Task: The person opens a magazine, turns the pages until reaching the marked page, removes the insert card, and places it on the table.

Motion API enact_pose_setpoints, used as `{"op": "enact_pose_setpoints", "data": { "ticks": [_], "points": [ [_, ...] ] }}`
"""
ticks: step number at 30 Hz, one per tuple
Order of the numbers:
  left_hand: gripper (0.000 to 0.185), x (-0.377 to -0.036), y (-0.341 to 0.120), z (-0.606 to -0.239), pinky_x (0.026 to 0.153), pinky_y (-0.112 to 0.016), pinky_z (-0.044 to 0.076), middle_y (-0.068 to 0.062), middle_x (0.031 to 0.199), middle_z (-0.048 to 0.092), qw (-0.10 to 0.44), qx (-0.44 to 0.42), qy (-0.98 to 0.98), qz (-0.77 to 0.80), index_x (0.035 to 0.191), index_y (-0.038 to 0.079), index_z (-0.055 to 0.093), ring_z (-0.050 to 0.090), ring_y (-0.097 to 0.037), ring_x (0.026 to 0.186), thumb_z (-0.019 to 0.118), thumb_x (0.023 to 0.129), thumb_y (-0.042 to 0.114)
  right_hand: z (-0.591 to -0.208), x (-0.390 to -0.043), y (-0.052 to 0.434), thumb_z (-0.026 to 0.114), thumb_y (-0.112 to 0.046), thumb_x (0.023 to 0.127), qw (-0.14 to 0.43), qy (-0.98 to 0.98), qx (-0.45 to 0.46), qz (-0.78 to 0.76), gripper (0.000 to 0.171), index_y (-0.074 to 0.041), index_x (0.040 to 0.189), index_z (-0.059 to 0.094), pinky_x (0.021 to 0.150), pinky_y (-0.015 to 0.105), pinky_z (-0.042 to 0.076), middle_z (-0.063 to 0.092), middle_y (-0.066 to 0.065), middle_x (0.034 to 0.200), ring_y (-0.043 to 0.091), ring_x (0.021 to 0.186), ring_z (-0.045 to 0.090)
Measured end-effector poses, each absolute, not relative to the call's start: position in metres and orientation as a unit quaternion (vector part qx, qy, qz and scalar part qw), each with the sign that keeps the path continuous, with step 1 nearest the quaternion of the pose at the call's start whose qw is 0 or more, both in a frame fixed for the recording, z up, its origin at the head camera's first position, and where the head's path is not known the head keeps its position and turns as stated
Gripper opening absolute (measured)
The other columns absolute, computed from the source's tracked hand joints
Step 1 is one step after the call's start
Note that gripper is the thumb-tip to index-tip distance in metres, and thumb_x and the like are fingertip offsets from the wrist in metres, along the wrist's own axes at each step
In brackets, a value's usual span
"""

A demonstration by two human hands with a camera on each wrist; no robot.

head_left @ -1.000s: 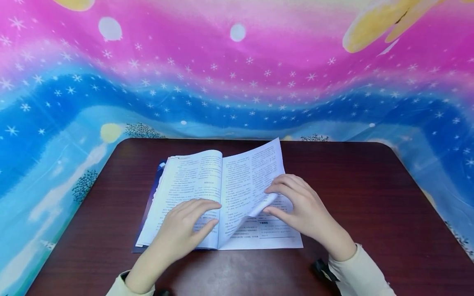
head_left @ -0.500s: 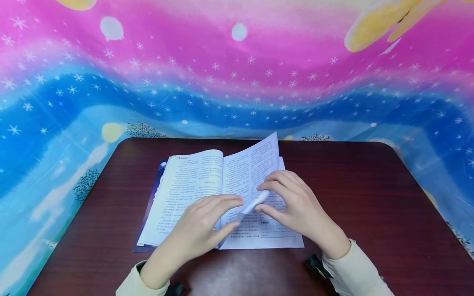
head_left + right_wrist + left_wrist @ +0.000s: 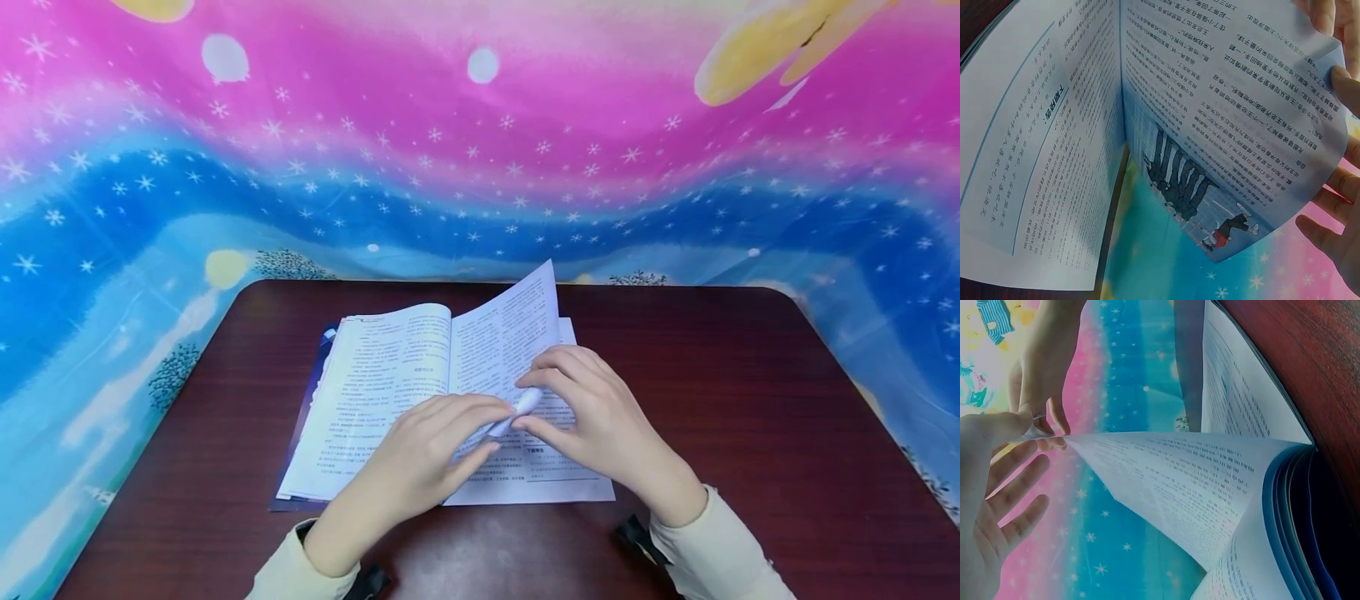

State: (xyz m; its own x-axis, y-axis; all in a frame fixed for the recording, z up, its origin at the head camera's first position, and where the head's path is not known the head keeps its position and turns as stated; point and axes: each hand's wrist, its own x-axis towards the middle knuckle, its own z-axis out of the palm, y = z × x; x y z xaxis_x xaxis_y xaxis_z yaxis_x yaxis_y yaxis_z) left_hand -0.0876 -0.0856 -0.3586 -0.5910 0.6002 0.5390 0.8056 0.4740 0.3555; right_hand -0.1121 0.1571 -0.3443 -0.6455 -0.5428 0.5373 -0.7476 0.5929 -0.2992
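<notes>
White book (image 3: 390, 375) pages with black print, dark reddish-brown table (image 3: 712, 400), pink-and-blue starry backdrop (image 3: 480, 167)

The book (image 3: 390, 392) lies open mid-table, and a raised page (image 3: 510, 333) stands up from its spine, blocking any straight pass across the spread from right to left. Both hands meet at that page's lower edge: the left hand (image 3: 427, 450) and right hand (image 3: 600, 417) fill the near middle, their sleeves crossing the table's near edge. Bare table (image 3: 720, 375) lies open right of the book, and a narrower strip runs on the left. Behind the book a band of table is free up to the backdrop (image 3: 480, 167), which closes the far side.
</notes>
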Motion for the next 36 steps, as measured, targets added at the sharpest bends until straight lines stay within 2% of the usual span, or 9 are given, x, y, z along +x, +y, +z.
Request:
{"op": "enact_pose_setpoints", "data": {
  "ticks": [6,15,25,32,36],
  "points": [
    [0.041,-0.088,-0.086,-0.36,0.098,-0.029,0.049,0.003,0.126,0.065,0.192,-0.422,-0.838,-0.29,0.128,0.014,0.064,0.06,-0.011,0.117,0.074,0.089,0.011,-0.345,-0.111,0.156,0.071,-0.049,0.089,0.201,-0.866,0.377,0.261,0.043,-0.013,0.113,0.07,0.104,0.038,0.04,0.064,0.002,0.118,0.021,0.118,0.054],
    [0.046,-0.087,-0.097,-0.367,0.097,-0.032,0.051,0.001,0.126,0.066,0.219,-0.392,-0.849,-0.28,0.128,0.012,0.065,0.062,-0.014,0.115,0.076,0.085,0.003,-0.345,-0.107,0.157,0.06,-0.052,0.095,0.232,-0.842,0.388,0.293,0.051,-0.011,0.123,0.069,0.113,0.041,0.034,0.061,0.007,0.134,0.027,0.129,0.051],
    [0.053,-0.083,-0.122,-0.377,0.092,-0.039,0.053,-0.003,0.131,0.062,0.264,-0.331,-0.853,-0.305,0.131,0.009,0.062,0.062,-0.022,0.116,0.072,0.081,-0.004,-0.347,-0.101,0.165,0.059,-0.046,0.098,0.263,-0.818,0.402,0.318,0.043,-0.011,0.119,0.07,0.109,0.029,0.036,0.064,0.006,0.128,0.026,0.121,0.057],
    [0.06,-0.078,-0.144,-0.384,0.087,-0.039,0.054,-0.002,0.131,0.062,0.28,-0.284,-0.872,-0.284,0.133,0.01,0.061,0.062,-0.02,0.116,0.077,0.077,-0.006,-0.358,-0.098,0.181,0.058,-0.05,0.097,0.223,-0.847,0.379,0.299,0.045,-0.013,0.119,0.07,0.108,0.024,0.036,0.064,0.003,0.127,0.022,0.118,0.058],
    [0.057,-0.074,-0.157,-0.389,0.094,-0.031,0.05,-0.002,0.132,0.061,0.26,-0.256,-0.888,-0.28,0.134,0.011,0.061,0.061,-0.02,0.117,0.075,0.08,-0.002,-0.364,-0.097,0.19,0.054,-0.055,0.096,0.192,-0.873,0.358,0.27,0.048,-0.016,0.121,0.07,0.106,0.031,0.039,0.063,0.001,0.129,0.02,0.12,0.057]
  ]
}}
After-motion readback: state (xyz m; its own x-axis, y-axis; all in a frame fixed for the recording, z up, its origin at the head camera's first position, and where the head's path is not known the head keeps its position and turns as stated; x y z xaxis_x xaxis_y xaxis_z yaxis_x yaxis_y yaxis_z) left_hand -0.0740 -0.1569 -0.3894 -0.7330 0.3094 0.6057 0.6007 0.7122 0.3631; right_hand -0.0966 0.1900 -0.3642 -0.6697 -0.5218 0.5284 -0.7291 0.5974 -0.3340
